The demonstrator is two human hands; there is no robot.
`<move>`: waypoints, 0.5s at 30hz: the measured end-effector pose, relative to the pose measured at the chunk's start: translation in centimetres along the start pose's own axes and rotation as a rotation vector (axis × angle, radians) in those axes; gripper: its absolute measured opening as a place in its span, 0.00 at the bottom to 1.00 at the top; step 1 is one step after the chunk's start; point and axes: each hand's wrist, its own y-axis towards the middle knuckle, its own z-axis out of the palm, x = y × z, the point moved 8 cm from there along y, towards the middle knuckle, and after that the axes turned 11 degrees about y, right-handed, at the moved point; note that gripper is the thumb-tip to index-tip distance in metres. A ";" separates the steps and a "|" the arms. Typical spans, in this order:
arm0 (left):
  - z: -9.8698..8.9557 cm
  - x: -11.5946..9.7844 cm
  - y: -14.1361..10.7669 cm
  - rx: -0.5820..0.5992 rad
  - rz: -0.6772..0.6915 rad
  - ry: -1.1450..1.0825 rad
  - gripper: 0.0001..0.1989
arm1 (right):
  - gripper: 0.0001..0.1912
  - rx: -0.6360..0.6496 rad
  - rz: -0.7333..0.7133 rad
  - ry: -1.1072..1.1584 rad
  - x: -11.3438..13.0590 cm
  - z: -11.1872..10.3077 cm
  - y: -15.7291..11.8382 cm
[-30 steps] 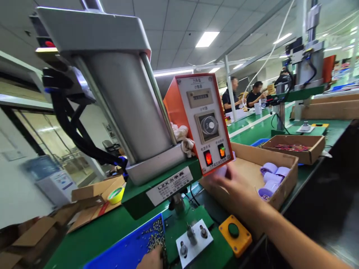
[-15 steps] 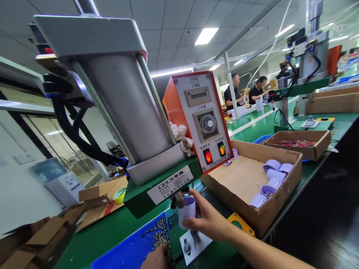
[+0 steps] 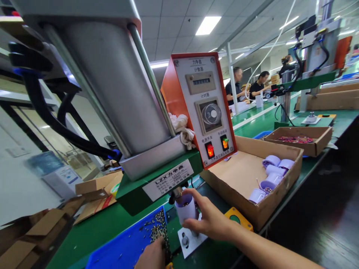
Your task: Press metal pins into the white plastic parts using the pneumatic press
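My right hand (image 3: 207,216) is closed around a lilac cup (image 3: 185,211), thumb on the near side and fingers behind. The cup tilts with its mouth up, just below the metal ram (image 3: 177,193) of the press; small dark bits show inside. Beneath it is a white metal plate (image 3: 187,244) with a round post. At the lower edge, my left hand (image 3: 151,254) is at the pile of small metal pieces (image 3: 159,228) in the blue tray (image 3: 112,246). Its fingers look curled together and are partly hidden; what they hold cannot be made out.
The grey press cylinder (image 3: 109,86) and orange control box (image 3: 206,112) rise close ahead. A cardboard box (image 3: 230,179) with several lilac cups (image 3: 270,173) lies right, beside a yellow part (image 3: 238,218). Another press (image 3: 319,56) and people stand farther back.
The cup has come slightly down and left in the view, its mouth tipping so the inside shows more. My left hand has shifted slightly left and down at the tray. The camera view has shifted.
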 end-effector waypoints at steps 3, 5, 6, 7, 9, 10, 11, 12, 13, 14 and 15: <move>0.3 0.2 0.3 -0.007 -0.005 -0.016 0.16 | 0.26 -0.006 -0.039 -0.005 0.8 -0.3 0.1; 0.4 0.4 0.5 -0.011 -0.008 -0.010 0.16 | 0.26 -0.021 -0.049 0.006 1.2 -0.4 0.3; 0.5 0.4 0.5 -0.010 -0.008 -0.002 0.16 | 0.27 -0.014 -0.038 -0.004 1.1 -0.3 0.3; 0.5 0.4 0.4 -0.006 -0.006 0.004 0.17 | 0.28 0.004 -0.017 -0.028 0.7 -0.1 0.3; 0.4 0.2 0.3 -0.007 0.007 0.010 0.17 | 0.32 0.053 0.031 -0.103 -0.5 0.6 0.1; 0.3 0.0 0.2 -0.010 0.016 0.004 0.17 | 0.34 0.063 0.042 -0.144 -1.1 0.8 0.0; 0.2 0.0 0.1 -0.009 0.021 -0.007 0.17 | 0.36 0.059 0.040 -0.173 -1.6 1.0 -0.2; 0.2 -0.1 0.0 -0.008 0.020 -0.017 0.17 | 0.37 0.045 0.027 -0.189 -2.0 1.0 -0.3; 0.1 0.0 -0.1 -0.009 0.013 -0.024 0.18 | 0.37 0.023 0.010 -0.192 -2.2 1.1 -0.4; 0.2 0.1 -0.1 -0.003 -0.005 -0.025 0.18 | 0.36 0.004 -0.009 -0.184 -2.2 1.1 -0.5; 0.2 0.2 -0.1 -0.001 -0.018 -0.025 0.18 | 0.34 -0.011 -0.022 -0.166 -2.1 1.1 -0.5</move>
